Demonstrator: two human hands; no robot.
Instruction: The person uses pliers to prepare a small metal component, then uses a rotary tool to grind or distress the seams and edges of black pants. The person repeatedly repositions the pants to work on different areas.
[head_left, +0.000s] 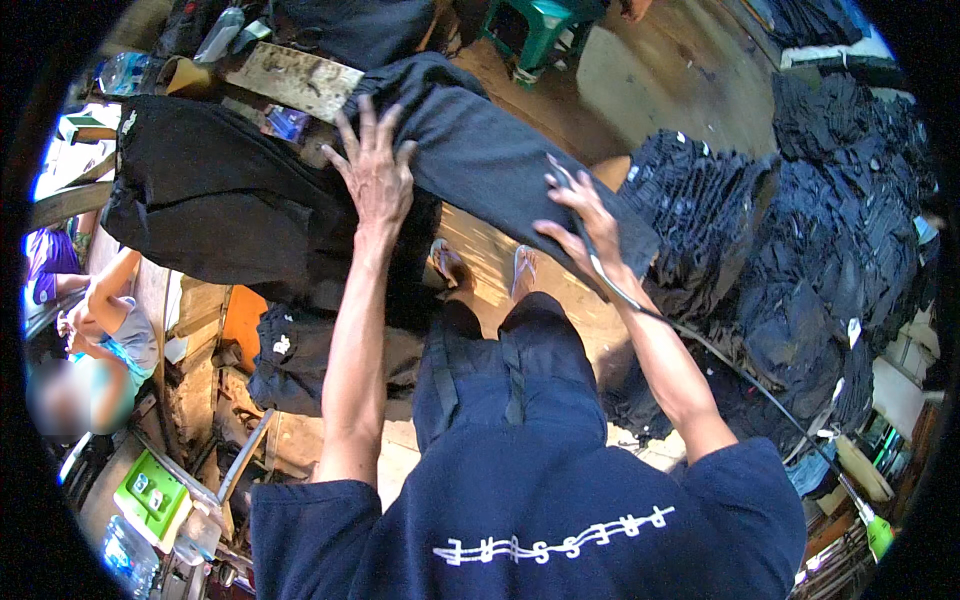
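My left hand (pixel 377 178) lies open, fingers spread, on the upper end of a dark grey trouser leg (pixel 480 140) that slants down to the right. Over the lower part of that leg is my right hand (pixel 585 218), its thumb apart and its fingers curled around a slim tool (pixel 560 172) with a pale pointed tip. What kind of tool it is, I cannot make out. A thin dark cord (pixel 730 365) passes along my right palm and wrist and runs off to the lower right. Left of my left hand, a black garment (pixel 220 200) with a white mark is draped.
Heaps of dark garments (pixel 800 230) fill the right side. Beyond the trousers are a worn wooden board (pixel 295 80) and a green plastic stool (pixel 540 35). Another person (pixel 110 330) sits at the left. A green tray (pixel 150 497) is at the lower left.
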